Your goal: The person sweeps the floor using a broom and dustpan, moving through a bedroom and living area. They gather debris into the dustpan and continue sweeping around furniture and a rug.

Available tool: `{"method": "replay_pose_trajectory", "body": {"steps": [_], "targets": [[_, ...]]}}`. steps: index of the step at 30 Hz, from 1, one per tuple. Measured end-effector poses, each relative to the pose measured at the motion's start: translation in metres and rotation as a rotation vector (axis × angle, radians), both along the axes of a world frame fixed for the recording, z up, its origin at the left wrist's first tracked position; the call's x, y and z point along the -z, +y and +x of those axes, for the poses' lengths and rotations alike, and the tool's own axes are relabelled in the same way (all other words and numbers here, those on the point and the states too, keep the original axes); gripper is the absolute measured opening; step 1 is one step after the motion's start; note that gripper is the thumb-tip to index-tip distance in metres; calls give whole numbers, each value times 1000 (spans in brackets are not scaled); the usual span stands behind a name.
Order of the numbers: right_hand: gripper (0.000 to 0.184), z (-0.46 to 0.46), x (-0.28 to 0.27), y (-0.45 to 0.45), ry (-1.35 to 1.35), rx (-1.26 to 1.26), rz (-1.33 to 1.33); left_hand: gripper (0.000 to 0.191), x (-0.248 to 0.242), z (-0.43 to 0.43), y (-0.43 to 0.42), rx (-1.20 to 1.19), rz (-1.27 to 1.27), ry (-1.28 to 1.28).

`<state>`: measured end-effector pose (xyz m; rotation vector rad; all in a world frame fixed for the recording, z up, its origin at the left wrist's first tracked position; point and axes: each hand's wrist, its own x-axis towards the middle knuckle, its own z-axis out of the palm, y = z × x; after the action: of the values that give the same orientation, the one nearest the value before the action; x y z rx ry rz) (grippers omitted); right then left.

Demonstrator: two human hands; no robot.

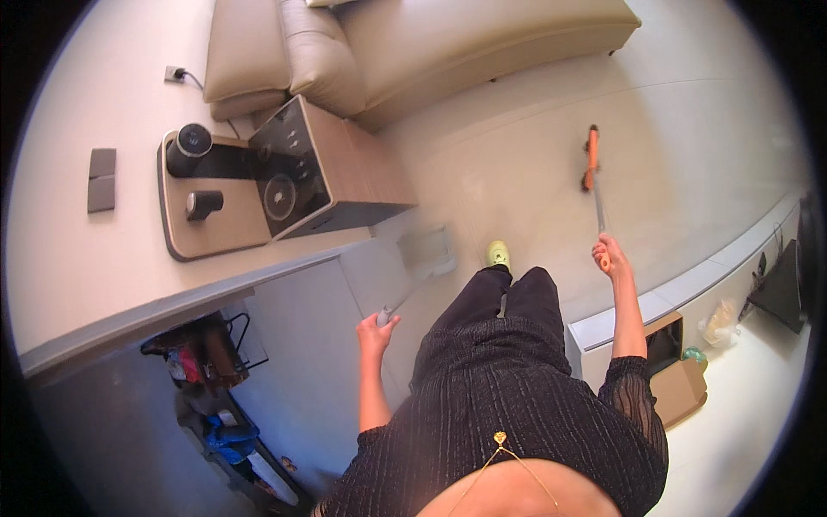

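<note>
My left hand [373, 335] grips the grey handle end of a long-handled dustpan [439, 252]. Its pale pan, blurred, hangs low over the floor to the left of my foot. In my right hand [612, 257] is the handle of a broom [600, 203], with an orange tip showing below my fingers. The orange broom head [592, 155] with dark bristles is at the floor ahead, farther out than the dustpan. Pale floor tiles [530, 155] lie between the two tools.
A beige leather sofa [478, 52] runs along the far side. To the left stands a wood-sided tea cabinet [362, 161] with a black top. A low white ledge [685, 284] borders the right, with an open cardboard box [675, 391] beyond. My yellow-green shoe [497, 254] is forward.
</note>
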<state>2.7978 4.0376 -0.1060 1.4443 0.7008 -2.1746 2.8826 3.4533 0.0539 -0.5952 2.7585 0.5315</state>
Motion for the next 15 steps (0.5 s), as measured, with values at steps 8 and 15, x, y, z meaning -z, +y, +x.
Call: {"method": "replay_pose_trajectory", "body": {"steps": [8, 15], "targets": [[25, -77, -8, -80, 58, -117, -609, 40, 3, -32, 52, -108, 62, -46], [15, -220, 38, -153, 32, -94, -816, 40, -15, -80, 108, -122, -53, -45]]}}
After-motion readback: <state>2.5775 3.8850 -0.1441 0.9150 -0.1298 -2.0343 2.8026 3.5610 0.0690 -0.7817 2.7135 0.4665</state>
